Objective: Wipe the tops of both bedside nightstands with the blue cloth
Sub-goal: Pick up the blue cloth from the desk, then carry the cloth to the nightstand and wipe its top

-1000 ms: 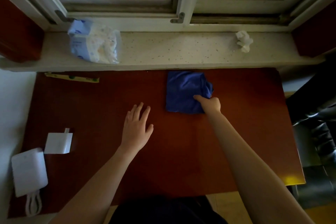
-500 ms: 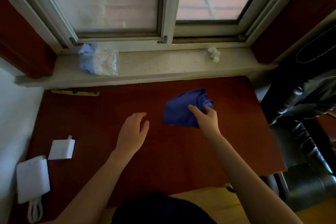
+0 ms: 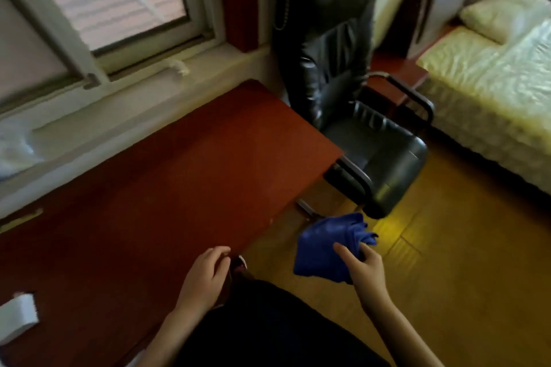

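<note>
Right hand (image 3: 365, 270) pinched blue cloth (image 3: 326, 247), bunched, held in air over wooden floor (image 3: 465, 262), off right end of red-brown surface (image 3: 167, 188). Left hand (image 3: 205, 274) loosely curled, holding nothing, at surface's near edge. Frame motion-blurred. White block (image 3: 18, 314) at lower left cut off by frame edge. Pale package (image 3: 13, 147) on windowsill cut off, unreadable. Small white crumpled item (image 3: 177, 65) on sill, identity unclear. Black chair (image 3: 357, 116) beside surface; bed (image 3: 501, 80) beyond, partly out of frame.
</note>
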